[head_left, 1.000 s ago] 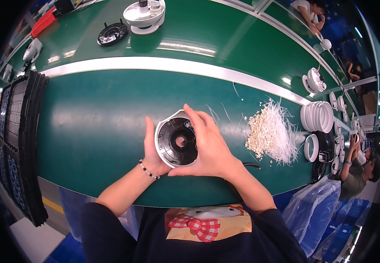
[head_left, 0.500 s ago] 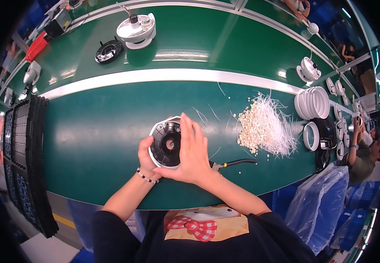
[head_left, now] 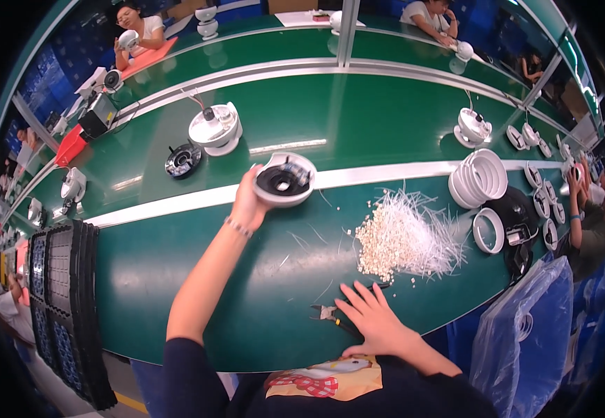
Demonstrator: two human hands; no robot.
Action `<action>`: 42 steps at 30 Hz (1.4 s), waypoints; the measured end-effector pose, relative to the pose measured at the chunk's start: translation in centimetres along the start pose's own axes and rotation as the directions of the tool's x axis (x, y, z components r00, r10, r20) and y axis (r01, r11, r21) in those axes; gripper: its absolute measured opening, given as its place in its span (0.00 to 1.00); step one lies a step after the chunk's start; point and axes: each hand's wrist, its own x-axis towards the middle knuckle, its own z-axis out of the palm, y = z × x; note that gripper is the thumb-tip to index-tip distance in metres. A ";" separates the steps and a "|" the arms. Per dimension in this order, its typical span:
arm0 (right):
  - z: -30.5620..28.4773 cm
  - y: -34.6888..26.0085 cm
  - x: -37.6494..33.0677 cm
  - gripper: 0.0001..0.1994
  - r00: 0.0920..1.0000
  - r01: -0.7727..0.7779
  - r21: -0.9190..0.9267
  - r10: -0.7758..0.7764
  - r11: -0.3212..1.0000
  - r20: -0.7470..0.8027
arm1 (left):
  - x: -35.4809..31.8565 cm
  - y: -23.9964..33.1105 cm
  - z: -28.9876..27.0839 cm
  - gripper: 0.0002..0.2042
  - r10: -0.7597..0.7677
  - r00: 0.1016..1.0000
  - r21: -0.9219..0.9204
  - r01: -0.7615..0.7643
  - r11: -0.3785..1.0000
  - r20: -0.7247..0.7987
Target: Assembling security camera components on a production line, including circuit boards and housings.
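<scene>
My left hand [head_left: 247, 202] reaches out over the far part of the near bench and is closed on the side of a round white plastic housing [head_left: 290, 198]. A black ring-shaped part [head_left: 269, 182] with a hole in its middle sits inside that housing. Nearer to me, my right hand [head_left: 376, 324] has its fingers spread and holds nothing visible. Beneath and beside it lie cutting pliers [head_left: 326, 313] with black and yellow handles, partly hidden by the hand. Whether the fingers touch the handles I cannot tell.
A heap of white plastic strips [head_left: 428, 237] and small beige bits [head_left: 379, 247] lies right of centre. Stacked white rings [head_left: 480, 180] stand farther right. Black trays [head_left: 62, 306] line the left edge. Beyond the white rail [head_left: 379, 174] are a white half-assembled unit [head_left: 217, 129] and a black round part [head_left: 182, 161].
My left hand has carried the housing away from me toward the white rail. My right hand has let go of it and moved right, down beside the pliers. The view has tilted up.
</scene>
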 end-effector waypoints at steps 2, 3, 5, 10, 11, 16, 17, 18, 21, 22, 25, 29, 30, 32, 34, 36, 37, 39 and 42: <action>-0.2 -0.2 -0.9 0.46 0.999 -0.036 -0.038 0.036 0.999 0.014 | 5.9 -0.8 1.1 0.18 0.039 0.999 0.029 -0.039 0.999 0.030; -0.5 -0.4 -1.1 0.46 0.998 -0.057 -0.071 0.057 0.996 0.001 | 8.4 -1.0 1.5 0.19 0.004 0.997 -0.084 0.003 0.996 0.080; -0.6 -0.2 -1.3 0.45 0.997 -0.074 -0.089 0.074 0.993 -0.006 | 12.2 -2.1 2.3 0.19 0.044 0.999 -0.051 -0.043 0.998 0.023; -0.2 1.1 -1.3 0.35 0.993 -0.015 0.024 0.018 1.000 -0.118 | 16.3 -2.4 1.3 0.19 0.173 0.980 -0.073 -0.181 0.981 -0.102; -0.1 1.6 -1.5 0.35 0.993 -0.027 0.027 0.030 0.999 -0.118 | 16.3 -1.9 1.3 0.21 0.185 0.974 -0.038 -0.192 0.981 -0.131; -0.4 1.3 -1.4 0.25 0.953 -0.024 0.154 0.069 0.988 -0.295 | 17.1 2.8 -2.8 0.27 0.151 0.885 -0.256 -0.284 0.924 -0.440; -0.5 1.4 -1.3 0.25 0.951 -0.015 0.152 0.061 0.988 -0.303 | 17.2 3.4 -3.4 0.24 0.173 0.896 -0.239 -0.288 0.927 -0.410; -0.4 1.5 -1.2 0.24 0.933 0.021 0.291 0.086 0.957 -0.349 | 17.2 3.9 -4.0 0.21 0.197 0.904 -0.221 -0.295 0.929 -0.379; 0.1 1.6 -1.9 0.23 0.954 0.048 0.927 0.258 0.373 -0.154 | 16.0 3.8 -3.9 0.20 0.191 0.945 -0.313 -0.272 0.910 -0.267; 1.1 2.1 -2.4 0.23 0.966 0.047 0.996 0.256 -0.076 -0.026 | 15.0 3.2 -2.9 0.22 0.177 0.958 -0.294 -0.241 0.925 -0.227; 0.3 2.4 -2.8 0.30 0.968 0.174 0.904 0.238 -0.389 -0.084 | 7.5 2.4 2.0 0.27 0.311 0.950 0.018 -0.312 0.950 0.038; -2.6 3.4 -2.5 0.30 0.920 0.340 0.940 0.205 0.009 -0.335 | -0.3 1.8 4.4 0.29 0.270 0.919 0.220 -0.337 0.915 0.287; -3.5 3.3 -2.2 0.31 0.847 0.339 0.863 0.278 0.374 -0.453 | -1.7 1.5 4.8 0.30 0.228 0.931 0.248 -0.301 0.921 0.285; -6.6 2.4 -0.3 0.28 0.586 0.124 0.290 0.166 0.949 -0.793 | -4.4 1.4 5.0 0.31 0.165 0.937 0.257 -0.250 0.934 0.309; -8.7 2.8 1.2 0.28 0.419 -0.132 -0.061 0.000 0.989 -0.908 | -6.5 0.9 6.2 0.32 0.139 0.927 0.273 -0.242 0.931 0.348; -10.0 3.7 2.5 0.28 0.405 -0.195 -0.173 -0.081 0.966 -0.911 | -7.7 0.4 6.4 0.32 0.138 0.914 0.333 -0.275 0.902 0.381; -10.5 3.9 3.0 0.28 0.406 -0.213 -0.216 -0.115 0.953 -0.907 | -8.2 0.3 6.6 0.32 0.121 0.907 0.358 -0.278 0.891 0.404; -11.2 3.6 3.8 0.27 0.451 -0.248 -0.259 -0.125 0.933 -0.884 | -8.9 0.4 6.6 0.32 0.106 0.908 0.366 -0.267 0.891 0.405; -11.3 3.9 4.4 0.28 0.496 -0.257 -0.296 -0.137 0.920 -0.857 | -9.3 0.3 6.5 0.32 0.111 0.914 0.376 -0.267 0.887 0.389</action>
